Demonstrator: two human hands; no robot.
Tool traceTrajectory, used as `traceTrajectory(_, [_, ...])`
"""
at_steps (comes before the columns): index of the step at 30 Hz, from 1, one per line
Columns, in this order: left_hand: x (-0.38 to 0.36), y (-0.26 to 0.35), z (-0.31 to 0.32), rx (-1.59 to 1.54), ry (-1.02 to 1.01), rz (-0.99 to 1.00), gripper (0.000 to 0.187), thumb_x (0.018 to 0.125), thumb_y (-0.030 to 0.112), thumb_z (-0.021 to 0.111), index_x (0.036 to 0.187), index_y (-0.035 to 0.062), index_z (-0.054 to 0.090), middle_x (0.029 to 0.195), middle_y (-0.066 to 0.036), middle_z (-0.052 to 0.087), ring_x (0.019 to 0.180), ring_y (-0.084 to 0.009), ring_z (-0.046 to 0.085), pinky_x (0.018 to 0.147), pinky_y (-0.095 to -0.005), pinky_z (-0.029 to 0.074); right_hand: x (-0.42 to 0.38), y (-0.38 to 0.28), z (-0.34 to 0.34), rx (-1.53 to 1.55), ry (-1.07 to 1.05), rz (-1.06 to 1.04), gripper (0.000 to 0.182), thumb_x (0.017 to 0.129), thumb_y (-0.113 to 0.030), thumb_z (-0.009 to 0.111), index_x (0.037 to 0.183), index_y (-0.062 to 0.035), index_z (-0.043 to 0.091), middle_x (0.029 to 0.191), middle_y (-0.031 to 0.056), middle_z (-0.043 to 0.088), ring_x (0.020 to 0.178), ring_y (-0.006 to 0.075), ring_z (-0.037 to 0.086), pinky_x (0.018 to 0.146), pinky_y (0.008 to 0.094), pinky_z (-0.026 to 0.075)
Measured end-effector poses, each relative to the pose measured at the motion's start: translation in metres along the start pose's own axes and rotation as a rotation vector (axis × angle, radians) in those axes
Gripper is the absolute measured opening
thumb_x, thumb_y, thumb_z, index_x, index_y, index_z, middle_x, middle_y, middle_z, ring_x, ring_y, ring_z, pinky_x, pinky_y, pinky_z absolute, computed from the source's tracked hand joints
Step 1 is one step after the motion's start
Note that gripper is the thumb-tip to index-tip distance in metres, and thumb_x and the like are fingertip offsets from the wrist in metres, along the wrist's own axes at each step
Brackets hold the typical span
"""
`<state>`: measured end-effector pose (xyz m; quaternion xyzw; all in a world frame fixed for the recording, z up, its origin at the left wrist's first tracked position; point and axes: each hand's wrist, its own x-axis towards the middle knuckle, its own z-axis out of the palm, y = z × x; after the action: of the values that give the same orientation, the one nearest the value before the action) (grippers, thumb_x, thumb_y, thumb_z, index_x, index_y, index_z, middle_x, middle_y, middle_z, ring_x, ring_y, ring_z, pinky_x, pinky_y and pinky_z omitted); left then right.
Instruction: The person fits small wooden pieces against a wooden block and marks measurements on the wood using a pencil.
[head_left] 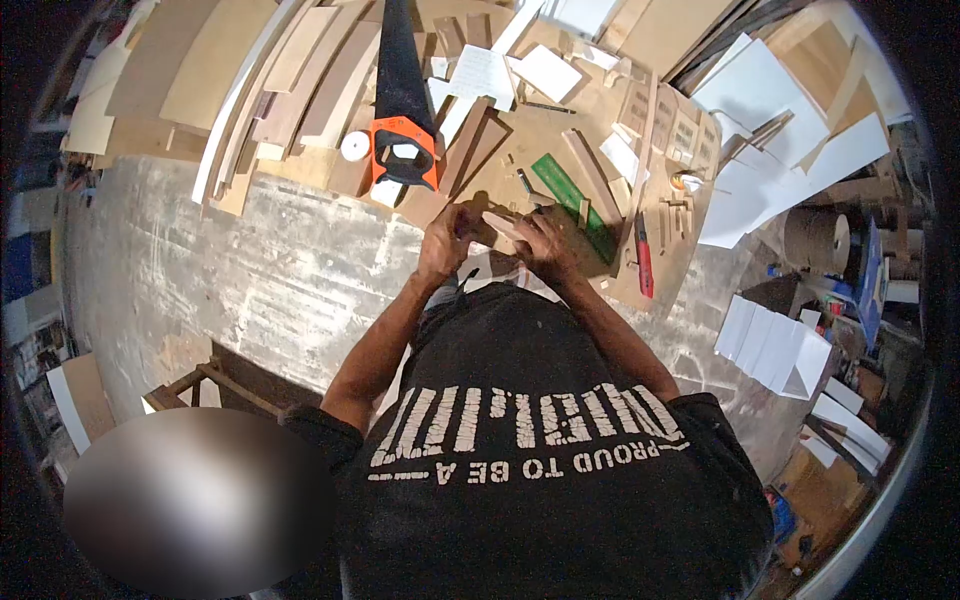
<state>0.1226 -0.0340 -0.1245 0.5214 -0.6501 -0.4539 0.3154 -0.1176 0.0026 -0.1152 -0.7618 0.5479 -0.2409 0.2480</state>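
Observation:
My left hand (pixel 445 246) is closed, its fingertips on one end of a small flat brown piece (pixel 500 228), wood or cardboard. From the other side, my right hand (pixel 549 246) grips the same piece. Both hands are close together in front of my chest, at the near edge of the work board; the fingers hide part of the piece. Just beyond my right hand lies a green ruler-like strip (pixel 562 190). A red-handled cutter (pixel 644 262) rests farther right. Ahead of my left hand is a handsaw (pixel 404 120) with an orange handle.
Long board strips (pixel 320 80) lie at the left. A white roll (pixel 355 146) is beside the saw. A written paper sheet (pixel 480 75) lies among offcuts. At right are a windowed model panel (pixel 680 125) and white sheets (pixel 800 110). A person with a blurred head is at lower left.

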Motion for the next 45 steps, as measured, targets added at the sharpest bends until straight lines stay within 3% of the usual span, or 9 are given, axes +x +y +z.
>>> traceTrajectory(10, [0.017, 0.003, -0.011, 0.105, -0.190, 0.072, 0.043, 0.082, 0.000, 0.068, 0.123, 0.0023, 0.055, 0.103, -0.017, 0.071, 0.098, -0.0312, 0.070, 0.085, -0.0385, 0.056, 0.007, -0.010, -0.004, -0.013, -0.014, -0.046, 0.021, 0.086, -0.010, 0.067, 0.106, -0.0050, 0.063, 0.103, 0.0170, 0.061, 0.098, 0.0374, 0.060, 0.083, 0.0456, 0.050])
traceTrajectory(14, [0.021, 0.015, -0.019, 0.136, -0.215, 0.115, 0.042, 0.079, 0.003, 0.069, 0.119, 0.0027, 0.055, 0.106, -0.020, 0.068, 0.101, -0.0407, 0.065, 0.083, -0.0445, 0.054, 0.005, -0.016, -0.004, 0.050, -0.045, 0.013, 0.036, 0.085, -0.009, 0.063, 0.121, -0.0105, 0.061, 0.116, 0.0159, 0.060, 0.114, 0.0374, 0.057, 0.095, 0.0467, 0.049])
traceTrajectory(19, [0.045, 0.015, -0.023, 0.330, -0.313, 0.449, 0.045, 0.076, 0.008, 0.072, 0.120, 0.0031, 0.059, 0.120, -0.020, 0.063, 0.110, -0.0385, 0.062, 0.089, -0.0409, 0.054, -0.007, -0.006, 0.008, -0.114, -0.029, 0.071, 0.051, 0.082, -0.008, 0.065, 0.132, -0.0142, 0.058, 0.126, 0.0164, 0.059, 0.123, 0.0363, 0.054, 0.107, 0.0469, 0.042])
traceTrajectory(23, [0.062, 0.003, -0.028, 0.267, -0.471, 0.522, 0.044, 0.077, 0.012, 0.073, 0.118, 0.0016, 0.063, 0.125, -0.020, 0.061, 0.109, -0.0359, 0.063, 0.091, -0.0367, 0.053, -0.009, 0.000, 0.007, -0.153, 0.025, 0.037, 0.044, 0.083, -0.012, 0.071, 0.125, -0.0095, 0.058, 0.132, 0.0173, 0.055, 0.121, 0.0370, 0.056, 0.101, 0.0458, 0.046])
traceTrajectory(25, [0.066, -0.014, -0.012, -0.082, -0.472, 0.269, 0.035, 0.075, 0.009, 0.074, 0.109, 0.0049, 0.066, 0.111, -0.015, 0.065, 0.100, -0.0359, 0.065, 0.084, -0.0398, 0.054, -0.008, -0.003, 0.000, -0.129, 0.038, 0.018, 0.049, 0.082, -0.014, 0.073, 0.127, -0.0091, 0.056, 0.132, 0.0176, 0.055, 0.122, 0.0366, 0.055, 0.102, 0.0461, 0.046])
traceTrajectory(27, [0.065, -0.007, -0.019, 0.089, -0.459, 0.366, 0.029, 0.074, 0.007, 0.074, 0.102, 0.0066, 0.067, 0.099, -0.012, 0.067, 0.092, -0.0336, 0.068, 0.076, -0.0398, 0.054, -0.007, -0.026, -0.032, -0.054, 0.050, 0.148, 0.053, 0.079, -0.017, 0.076, 0.128, -0.0089, 0.055, 0.131, 0.0177, 0.056, 0.123, 0.0368, 0.055, 0.102, 0.0462, 0.046])
traceTrajectory(30, [0.070, 0.014, -0.030, 0.184, -0.629, 0.211, 0.036, 0.078, 0.008, 0.075, 0.112, 0.0030, 0.067, 0.111, -0.017, 0.068, 0.103, -0.0292, 0.066, 0.090, -0.0350, 0.053, -0.016, -0.031, -0.041, -0.039, 0.112, 0.281, 0.061, 0.075, -0.026, 0.077, 0.130, -0.0124, 0.055, 0.132, 0.0126, 0.058, 0.123, 0.0352, 0.054, 0.108, 0.0472, 0.040])
traceTrajectory(33, [0.071, 0.016, -0.025, 0.162, -0.492, 0.428, 0.025, 0.076, 0.005, 0.073, 0.099, 0.0065, 0.065, 0.094, -0.012, 0.066, 0.089, -0.0345, 0.068, 0.074, -0.0389, 0.054, -0.020, -0.033, -0.044, -0.053, 0.171, 0.293, 0.064, 0.074, -0.028, 0.076, 0.132, -0.0152, 0.054, 0.130, 0.0097, 0.061, 0.120, 0.0328, 0.057, 0.109, 0.0470, 0.039])
traceTrajectory(45, [0.070, 0.017, -0.024, 0.307, -0.494, 0.367, 0.017, 0.084, 0.005, 0.064, 0.101, 0.0067, 0.061, 0.094, -0.013, 0.066, 0.089, -0.0363, 0.067, 0.074, -0.0445, 0.054, -0.015, -0.047, -0.054, -0.074, 0.211, 0.279, 0.051, 0.076, -0.021, 0.077, 0.121, -0.0071, 0.059, 0.116, 0.0164, 0.063, 0.114, 0.0373, 0.059, 0.097, 0.0454, 0.046])
